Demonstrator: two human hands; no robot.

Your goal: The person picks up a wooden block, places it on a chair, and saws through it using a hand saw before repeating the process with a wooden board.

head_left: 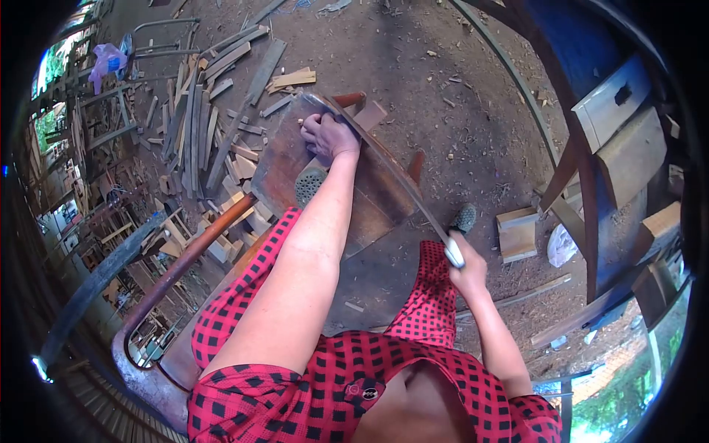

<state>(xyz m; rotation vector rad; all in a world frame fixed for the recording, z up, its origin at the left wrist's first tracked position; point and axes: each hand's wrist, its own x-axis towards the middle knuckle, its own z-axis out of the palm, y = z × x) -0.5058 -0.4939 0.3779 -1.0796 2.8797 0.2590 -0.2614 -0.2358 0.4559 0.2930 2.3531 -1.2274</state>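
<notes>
My right hand (467, 267) is closed round the pale handle of a handsaw (399, 173). The long blade shows nearly edge-on and runs up and left across a worn wooden stool-like seat (284, 159). My left hand (330, 137) lies on this seat left of the blade, fingers curled down over a piece of wood (371, 116). Its end sticks out past the blade's far side; the rest is mostly hidden under the hand and forearm. A perforated clog (311, 184) on my foot rests close to the left wrist. The other clog (464, 218) is on the ground near the saw handle.
Heaped wood offcuts (199, 125) cover the ground at left. A curved metal-framed chair (221, 229) stands by my left side. At right are a wood block (517, 232), a plastic bag (563, 245) and a blue structure with boards (628, 148).
</notes>
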